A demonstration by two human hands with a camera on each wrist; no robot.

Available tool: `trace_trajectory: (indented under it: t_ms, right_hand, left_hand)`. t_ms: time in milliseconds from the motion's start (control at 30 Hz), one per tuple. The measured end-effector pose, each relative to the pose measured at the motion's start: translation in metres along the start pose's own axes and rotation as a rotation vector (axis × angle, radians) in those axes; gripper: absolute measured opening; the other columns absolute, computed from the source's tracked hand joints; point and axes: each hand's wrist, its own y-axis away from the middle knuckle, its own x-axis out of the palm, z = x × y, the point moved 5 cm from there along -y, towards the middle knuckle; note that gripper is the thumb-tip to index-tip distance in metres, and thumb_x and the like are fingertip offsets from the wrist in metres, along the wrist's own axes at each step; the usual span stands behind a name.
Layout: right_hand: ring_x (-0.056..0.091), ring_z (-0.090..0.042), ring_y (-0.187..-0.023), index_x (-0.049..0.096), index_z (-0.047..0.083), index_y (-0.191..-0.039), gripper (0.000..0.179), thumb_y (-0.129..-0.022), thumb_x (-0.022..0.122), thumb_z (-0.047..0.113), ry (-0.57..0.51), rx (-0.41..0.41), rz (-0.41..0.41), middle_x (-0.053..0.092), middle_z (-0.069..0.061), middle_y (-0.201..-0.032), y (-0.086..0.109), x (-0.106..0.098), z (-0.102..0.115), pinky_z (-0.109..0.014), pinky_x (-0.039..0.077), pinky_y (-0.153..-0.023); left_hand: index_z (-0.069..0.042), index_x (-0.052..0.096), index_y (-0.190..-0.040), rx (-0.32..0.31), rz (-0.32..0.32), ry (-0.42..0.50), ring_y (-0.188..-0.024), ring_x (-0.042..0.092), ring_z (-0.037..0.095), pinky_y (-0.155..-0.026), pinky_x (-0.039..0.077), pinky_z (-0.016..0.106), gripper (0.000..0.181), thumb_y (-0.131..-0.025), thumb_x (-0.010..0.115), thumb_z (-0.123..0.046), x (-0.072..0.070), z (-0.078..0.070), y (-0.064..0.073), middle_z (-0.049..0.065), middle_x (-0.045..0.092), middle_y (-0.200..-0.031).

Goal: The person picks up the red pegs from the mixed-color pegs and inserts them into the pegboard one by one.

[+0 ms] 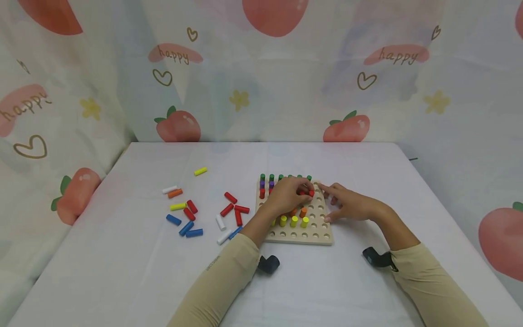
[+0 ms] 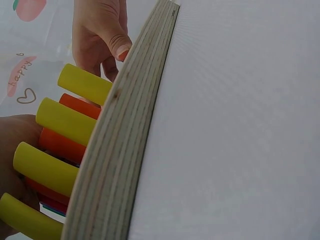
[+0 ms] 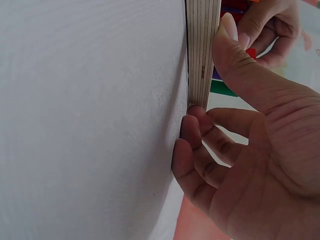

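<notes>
A wooden pegboard (image 1: 300, 238) lies on the table with rows of green, purple, red, orange and yellow pegs standing in it. My left hand (image 1: 286, 195) reaches over its middle, thumb and fingertips pinching a red peg (image 1: 312, 193) at the right end of the red row. This hand hides part of the purple, red and orange rows. At the board's right side, my right hand (image 1: 352, 203) holds the edge. In the right wrist view, its thumb (image 3: 237, 62) lies against the board's upper edge, and its curled fingers (image 3: 192, 132) meet the side near the tabletop.
Loose red pegs (image 1: 242, 209), blue pegs (image 1: 194, 233) and white pegs (image 1: 220, 222) lie scattered left of the board. Farther left are yellow pegs (image 1: 178, 206) and an orange peg (image 1: 175, 193). A printed cloth (image 1: 261, 91) hangs behind the white table (image 1: 135, 272).
</notes>
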Motion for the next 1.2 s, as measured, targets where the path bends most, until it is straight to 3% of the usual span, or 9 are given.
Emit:
trace_trajectory:
  t_ms: [1200]
  right_hand:
    - [0.046,-0.028,-0.11,0.022,0.007,-0.165,0.104,-0.086,0.085,0.035,0.002,0.001,-0.005,0.046,-0.01,-0.129,-0.0002,0.0008,0.0014,-0.038,0.05,-0.084]
  left_hand:
    - [-0.017,0.075,-0.114,0.007,-0.005,-0.003,-0.094,0.063,0.003,-0.093,0.05,0.026,0.018,-0.096,0.077,-0.022,-0.001,0.0009,0.0012,-0.012,0.073,-0.1]
